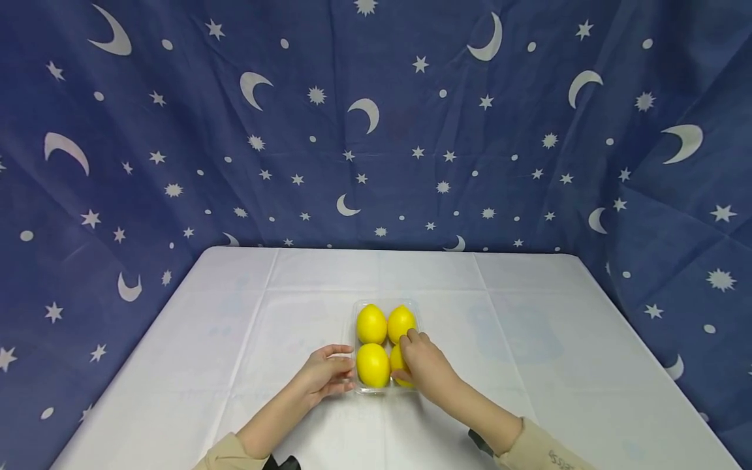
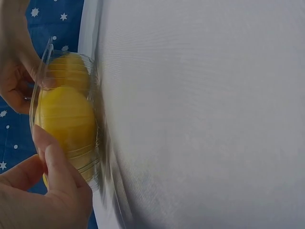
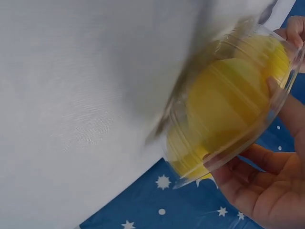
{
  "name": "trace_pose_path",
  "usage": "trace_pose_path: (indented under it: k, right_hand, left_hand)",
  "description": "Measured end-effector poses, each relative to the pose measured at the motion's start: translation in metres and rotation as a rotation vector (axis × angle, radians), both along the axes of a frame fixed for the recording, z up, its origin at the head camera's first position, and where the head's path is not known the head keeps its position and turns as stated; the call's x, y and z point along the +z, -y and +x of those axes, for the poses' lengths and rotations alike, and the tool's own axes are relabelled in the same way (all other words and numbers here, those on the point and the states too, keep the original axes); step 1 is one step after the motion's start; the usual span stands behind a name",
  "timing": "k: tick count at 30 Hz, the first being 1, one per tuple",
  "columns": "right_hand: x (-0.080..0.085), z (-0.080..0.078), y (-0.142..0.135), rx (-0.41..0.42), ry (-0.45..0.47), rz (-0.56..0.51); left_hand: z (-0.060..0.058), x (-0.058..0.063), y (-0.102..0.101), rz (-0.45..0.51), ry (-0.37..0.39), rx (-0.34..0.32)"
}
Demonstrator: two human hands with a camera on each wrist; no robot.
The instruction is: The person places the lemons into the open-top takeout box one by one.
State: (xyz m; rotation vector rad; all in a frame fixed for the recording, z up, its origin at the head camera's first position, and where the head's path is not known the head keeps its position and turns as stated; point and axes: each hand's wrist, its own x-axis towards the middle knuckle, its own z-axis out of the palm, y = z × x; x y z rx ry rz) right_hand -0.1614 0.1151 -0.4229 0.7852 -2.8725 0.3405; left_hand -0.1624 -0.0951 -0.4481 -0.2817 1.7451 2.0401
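Several yellow lemons (image 1: 372,324) sit in two rows in a clear plastic tray (image 1: 371,391) on the table. My left hand (image 1: 329,373) is at the tray's left side. In the left wrist view its fingertips (image 2: 43,138) hold the tray's rim. My right hand (image 1: 431,365) reaches over the right side and grips the near right lemon (image 1: 397,358), partly covering it. In the right wrist view that lemon (image 3: 228,102) shows through the tray wall, with thumb and fingers on either side of it. The near left lemon (image 1: 373,365) lies between the hands.
A white cloth (image 1: 294,313) with fold lines covers the table. Behind and at both sides hangs a dark blue curtain (image 1: 399,196) printed with moons and stars. Beige sleeves (image 1: 235,454) cover the forearms at the table's near side.
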Motion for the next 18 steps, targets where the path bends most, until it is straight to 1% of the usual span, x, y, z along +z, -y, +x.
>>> trace_pose_path:
  k: [4,8,13,18]
  right_hand:
    - [0.0004,-0.0004,0.003,0.016,-0.051,0.069]
    - [0.0021,-0.0033,0.0055,0.015,-0.046,0.099]
    - [0.0024,-0.0036,0.0038,-0.005,-0.013,0.086]
    - [-0.0009,-0.0026,-0.002,0.002,0.012,0.02]
  left_hand:
    - [0.0002,-0.0006,-0.0005,-0.033,-0.01,0.01]
    - [-0.0018,-0.0001,-0.0008,-0.058,-0.021,0.019]
    - [-0.0038,0.001,-0.0025,-0.064,-0.027,0.016]
    - [-0.0007,0.0013,-0.0036,-0.07,-0.02,0.017]
